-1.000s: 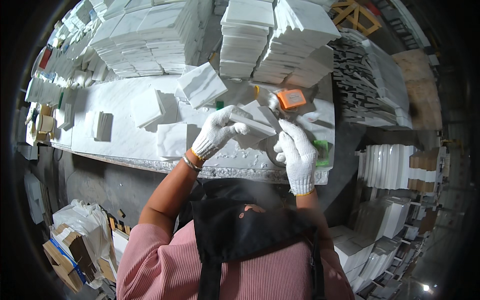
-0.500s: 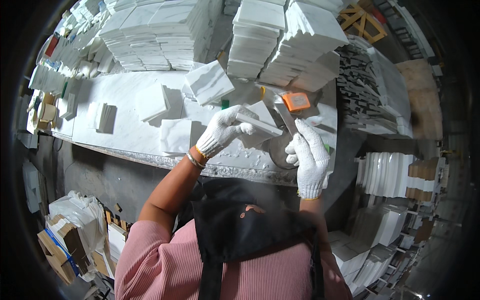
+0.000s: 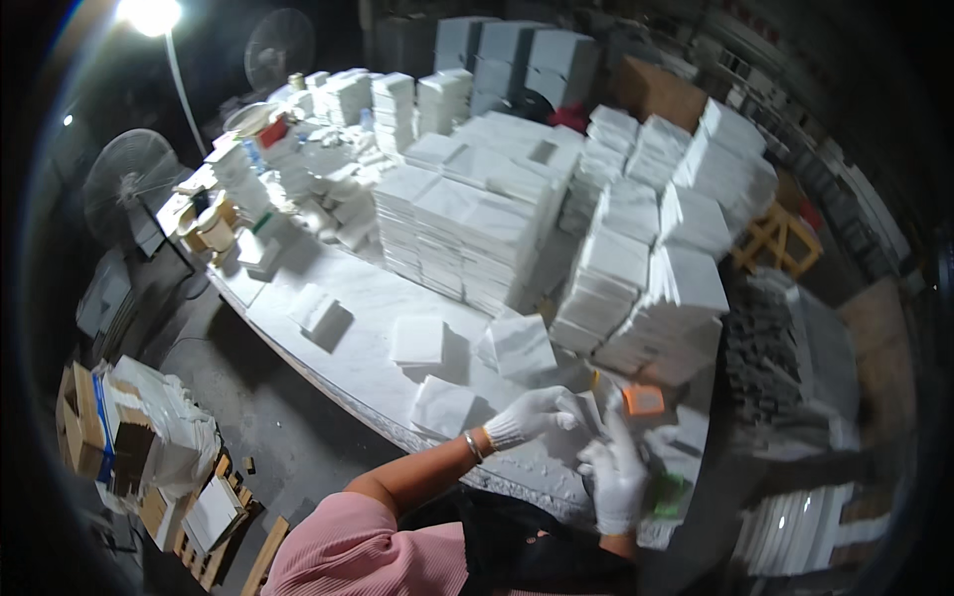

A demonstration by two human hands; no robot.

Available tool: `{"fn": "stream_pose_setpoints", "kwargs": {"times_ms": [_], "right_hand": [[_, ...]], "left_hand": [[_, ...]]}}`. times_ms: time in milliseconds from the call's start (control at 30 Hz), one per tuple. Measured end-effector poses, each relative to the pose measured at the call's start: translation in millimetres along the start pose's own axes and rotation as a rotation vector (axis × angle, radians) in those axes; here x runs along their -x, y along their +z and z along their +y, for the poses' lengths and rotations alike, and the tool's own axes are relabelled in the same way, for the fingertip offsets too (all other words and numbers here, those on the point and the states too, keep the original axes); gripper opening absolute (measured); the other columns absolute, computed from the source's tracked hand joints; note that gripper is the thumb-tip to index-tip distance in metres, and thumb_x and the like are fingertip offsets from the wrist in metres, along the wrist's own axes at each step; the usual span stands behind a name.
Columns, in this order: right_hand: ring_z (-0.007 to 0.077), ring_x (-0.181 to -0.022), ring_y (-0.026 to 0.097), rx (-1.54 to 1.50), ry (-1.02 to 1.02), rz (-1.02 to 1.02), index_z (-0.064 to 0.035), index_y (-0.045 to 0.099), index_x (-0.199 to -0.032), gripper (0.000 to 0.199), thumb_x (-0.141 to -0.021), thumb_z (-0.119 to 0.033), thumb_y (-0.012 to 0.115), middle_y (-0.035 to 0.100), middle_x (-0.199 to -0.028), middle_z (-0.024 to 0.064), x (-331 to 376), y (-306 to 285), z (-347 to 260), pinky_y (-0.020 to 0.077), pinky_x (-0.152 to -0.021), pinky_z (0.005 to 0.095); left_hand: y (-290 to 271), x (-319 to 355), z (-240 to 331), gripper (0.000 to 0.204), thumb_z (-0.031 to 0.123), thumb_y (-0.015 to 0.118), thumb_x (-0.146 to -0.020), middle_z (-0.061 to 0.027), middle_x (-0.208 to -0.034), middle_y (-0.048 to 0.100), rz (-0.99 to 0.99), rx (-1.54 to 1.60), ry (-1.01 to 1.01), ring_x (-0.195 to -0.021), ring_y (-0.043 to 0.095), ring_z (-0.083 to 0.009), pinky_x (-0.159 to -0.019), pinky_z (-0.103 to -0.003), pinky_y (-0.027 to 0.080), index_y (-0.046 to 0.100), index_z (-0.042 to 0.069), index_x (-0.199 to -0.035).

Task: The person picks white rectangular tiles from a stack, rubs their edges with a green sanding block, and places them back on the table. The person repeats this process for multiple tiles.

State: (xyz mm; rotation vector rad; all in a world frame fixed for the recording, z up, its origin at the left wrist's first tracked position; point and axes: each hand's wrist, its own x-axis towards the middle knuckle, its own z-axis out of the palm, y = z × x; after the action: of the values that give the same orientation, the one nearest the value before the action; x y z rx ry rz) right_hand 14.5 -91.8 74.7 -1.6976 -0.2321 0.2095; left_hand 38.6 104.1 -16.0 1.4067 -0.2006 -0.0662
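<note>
My gloved left hand (image 3: 537,415) is closed on the edge of a white marble tile (image 3: 589,413), which is tilted up and seen nearly edge-on. Close by on the right, my gloved right hand (image 3: 618,482) has its index finger stretched up beside the tile and its other fingers curled. The flat blade that hand gripped a moment ago is blurred and mostly hidden now. An orange box (image 3: 644,399) lies just beyond the right hand. To the left of my hands, grey-veined tiles (image 3: 523,346) and another tile (image 3: 442,406) lie on the marble-topped table (image 3: 373,368).
Tall stacks of white tiles (image 3: 452,223) stand along the table's far side, with more stacks (image 3: 636,288) at the right. A green object (image 3: 669,495) is near my right wrist. Wrapped cartons (image 3: 159,417) stand on the floor at left, and a fan (image 3: 129,174) stands beyond them.
The view has swung up and left, so hands and table sit lower and farther right. The tile and the right hand's fingers are now closer together.
</note>
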Motion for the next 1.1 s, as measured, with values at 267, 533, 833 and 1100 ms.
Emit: {"fn": "stream_pose_setpoints", "kwargs": {"times_ms": [267,533,833,1100], "right_hand": [[0.026,-0.113,0.061,0.138,-0.304,-0.056,-0.0059,0.073,-0.097,0.021,-0.081,0.002,0.063,0.064,-0.125,0.017,-12.5,-84.5,41.3,0.05,-0.09,0.0367],[0.0257,-0.116,0.06,0.195,-0.185,-0.315,0.0026,0.069,-0.099,0.033,-0.07,0.002,0.054,0.063,-0.124,0.0177,-22.1,-57.9,35.1,0.0507,-0.095,0.035],[0.0177,-0.098,0.063,0.11,-0.28,0.177,-0.0037,0.074,-0.091,0.019,-0.072,-0.001,0.078,0.07,-0.095,0.0061,-7.4,-39.0,82.3,0.0521,-0.081,0.0341],[0.0151,-0.087,0.065,0.086,-0.14,0.103,-0.0001,0.071,-0.092,0.016,-0.077,0.005,0.075,0.07,-0.09,0.0048,-11.1,-21.5,45.2,0.052,-0.08,0.0292]], "left_hand": [[1.1,-14.4,-0.3,0.043,0.025,0.064,-0.098,-0.0019,-0.117,0.064,-0.15,0.577,-0.25,-0.107,0.059,-0.009,-0.097,-0.027,0.047,0.055,0.001,-0.133],[31.7,-9.7,-35.3,0.044,0.03,0.065,-0.097,-0.0012,-0.112,0.066,-0.356,0.581,-0.405,-0.106,0.06,-0.0101,-0.092,-0.026,0.049,0.059,0.0,-0.129],[29.1,16.0,1.5,0.068,0.051,0.047,-0.101,-0.014,-0.114,0.062,-0.307,1.019,-0.537,-0.094,0.065,-0.0245,-0.084,-0.036,0.056,0.035,0.004,-0.149],[24.4,25.4,26.2,0.035,0.017,0.069,-0.093,-0.0048,-0.109,0.07,0.088,0.281,-0.332,-0.096,0.062,-0.0103,-0.083,-0.027,0.051,0.064,-0.002,-0.121]]}}
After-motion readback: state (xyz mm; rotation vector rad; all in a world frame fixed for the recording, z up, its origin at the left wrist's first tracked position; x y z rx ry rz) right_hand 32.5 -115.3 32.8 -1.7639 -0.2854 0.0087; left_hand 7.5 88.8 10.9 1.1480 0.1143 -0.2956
